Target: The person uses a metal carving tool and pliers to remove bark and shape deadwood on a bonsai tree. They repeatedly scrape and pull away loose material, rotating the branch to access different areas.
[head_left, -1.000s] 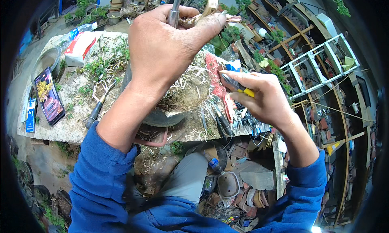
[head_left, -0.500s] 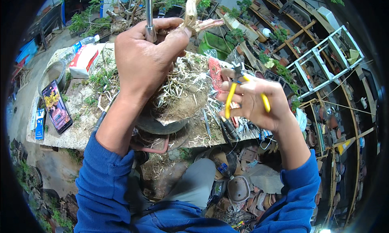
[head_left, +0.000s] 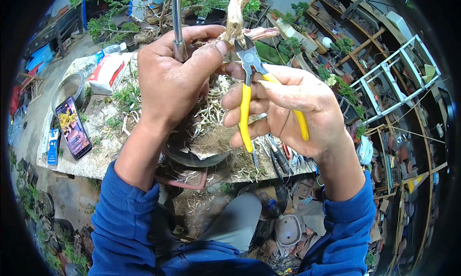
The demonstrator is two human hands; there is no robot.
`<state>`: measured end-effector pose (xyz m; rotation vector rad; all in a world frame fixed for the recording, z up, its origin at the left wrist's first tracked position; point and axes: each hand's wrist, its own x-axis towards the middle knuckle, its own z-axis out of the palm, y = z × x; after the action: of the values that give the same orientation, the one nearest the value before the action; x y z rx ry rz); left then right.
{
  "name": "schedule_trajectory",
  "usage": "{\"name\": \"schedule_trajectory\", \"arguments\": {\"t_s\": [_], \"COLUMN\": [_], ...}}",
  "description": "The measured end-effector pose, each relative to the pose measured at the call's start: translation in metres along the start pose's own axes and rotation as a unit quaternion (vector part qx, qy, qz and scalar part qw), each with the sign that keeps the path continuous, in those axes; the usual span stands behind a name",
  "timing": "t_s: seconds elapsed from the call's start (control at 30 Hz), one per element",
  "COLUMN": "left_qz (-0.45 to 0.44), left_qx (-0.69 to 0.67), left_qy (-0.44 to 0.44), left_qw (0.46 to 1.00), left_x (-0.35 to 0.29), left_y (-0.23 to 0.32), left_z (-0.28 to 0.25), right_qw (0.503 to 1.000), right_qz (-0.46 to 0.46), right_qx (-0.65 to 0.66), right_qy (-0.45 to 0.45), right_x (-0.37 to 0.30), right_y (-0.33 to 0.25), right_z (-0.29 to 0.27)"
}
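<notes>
My right hand (head_left: 297, 108) holds yellow-handled diagonal cutting pliers (head_left: 250, 59), handles spread. The pliers' jaws are at the base of a pale, bark-stripped branch (head_left: 234, 17), where a short reddish stub (head_left: 263, 33) sticks out sideways. My left hand (head_left: 170, 67) is closed, its thumb pressed against the branch base. A shiny metal-shafted tool (head_left: 177, 17) rises upright between that thumb and forefinger; its lower end is hidden in the hand. Below lies a root ball (head_left: 216, 105) with pale, stringy roots, on a dark round base (head_left: 201, 159).
On the pale worktop (head_left: 101, 156) are a phone (head_left: 73, 127), a round bowl (head_left: 68, 91), a red-and-white packet (head_left: 106, 74) and a plastic bottle (head_left: 113, 49). Several hand tools (head_left: 281, 158) lie right of the roots. Shelves of pots and a white metal frame (head_left: 403, 74) stand further right.
My right hand has moved left and up, bringing the pliers from beside the root ball to the branch base. My left hand keeps its grip.
</notes>
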<state>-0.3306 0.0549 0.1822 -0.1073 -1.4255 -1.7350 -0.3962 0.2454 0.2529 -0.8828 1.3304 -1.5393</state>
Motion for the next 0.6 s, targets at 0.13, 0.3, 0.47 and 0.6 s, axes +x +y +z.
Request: {"name": "schedule_trajectory", "arguments": {"t_s": [0.13,0.3,0.47,0.6], "left_qz": [0.001,0.001,0.005,0.009], "left_qx": [-0.004,-0.008,-0.001,0.010], "left_qy": [-0.009,-0.013,-0.015,-0.010], "left_qw": [1.000,1.000,1.000,1.000], "left_x": [0.000,-0.002,-0.001,-0.001], "left_y": [0.000,0.000,-0.001,-0.002], "left_z": [-0.002,0.000,0.000,-0.002], "right_qw": [0.999,0.993,0.945,0.855], "right_qz": [-0.011,-0.072,-0.188,-0.292], "right_qx": [0.014,-0.066,-0.253,-0.414], "right_qy": [0.034,0.064,0.087,0.108], "right_x": [-0.002,-0.004,0.010,0.016], "right_y": [0.002,0.009,0.029,0.037], "right_z": [0.005,0.005,-0.006,-0.020]}}
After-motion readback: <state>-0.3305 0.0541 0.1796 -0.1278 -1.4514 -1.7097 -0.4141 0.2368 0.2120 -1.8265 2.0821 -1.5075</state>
